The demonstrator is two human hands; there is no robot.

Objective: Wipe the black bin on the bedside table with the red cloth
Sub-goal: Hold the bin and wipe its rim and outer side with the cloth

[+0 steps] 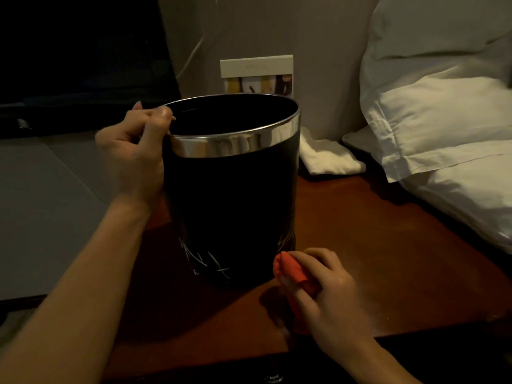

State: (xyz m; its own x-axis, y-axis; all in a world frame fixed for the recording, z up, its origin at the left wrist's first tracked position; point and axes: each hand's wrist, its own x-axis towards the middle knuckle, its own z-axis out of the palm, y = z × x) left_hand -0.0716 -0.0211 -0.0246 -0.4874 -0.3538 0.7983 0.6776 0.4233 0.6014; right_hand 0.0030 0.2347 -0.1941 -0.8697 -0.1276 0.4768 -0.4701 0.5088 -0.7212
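Two bare forearms show, one on each side of the black bin (232,195), with no sleeve reaching either wrist. The left hand (133,153) and the right hand (329,292) are ungloved and carry no ring, watch or bracelet. The fingernails look short and unpainted.

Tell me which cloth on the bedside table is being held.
The red cloth, bunched in the right hand by the black bin's base. The white cloth lies folded and untouched behind the bin, near the pillows.
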